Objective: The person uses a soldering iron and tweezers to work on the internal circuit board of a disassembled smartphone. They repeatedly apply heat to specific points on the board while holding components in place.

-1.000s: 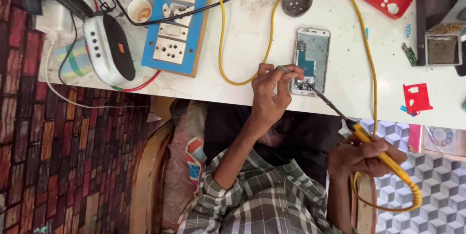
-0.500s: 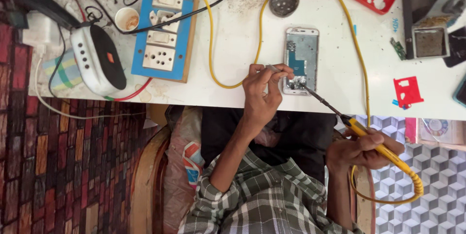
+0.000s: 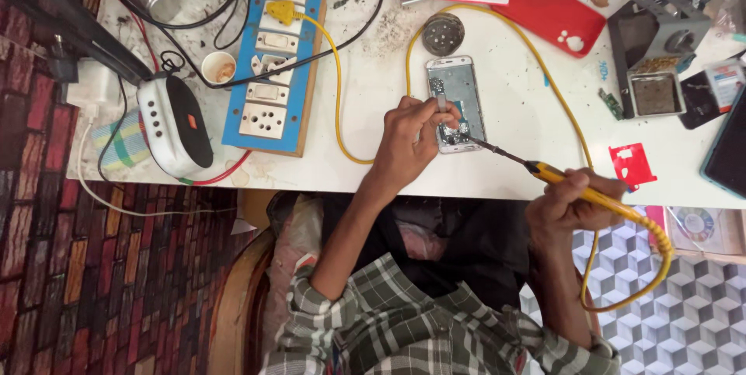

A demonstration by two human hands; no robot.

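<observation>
Gripping tweezers [image 3: 441, 103] and soldering iron [image 3: 579, 188], both hands stay working the opened phone [image 3: 454, 80].

Opened phone [image 3: 455, 103] flat under left hand [image 3: 412, 142]; yellow soldering iron [image 3: 579, 188] slanted in right hand [image 3: 571, 208], tip touching phone.

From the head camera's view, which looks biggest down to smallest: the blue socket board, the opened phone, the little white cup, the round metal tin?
1. Blue socket board, clearly largest.
2. Opened phone, partly covered by the left hand.
3. Round metal tin and little white cup look about alike; I won't rank them.
</observation>
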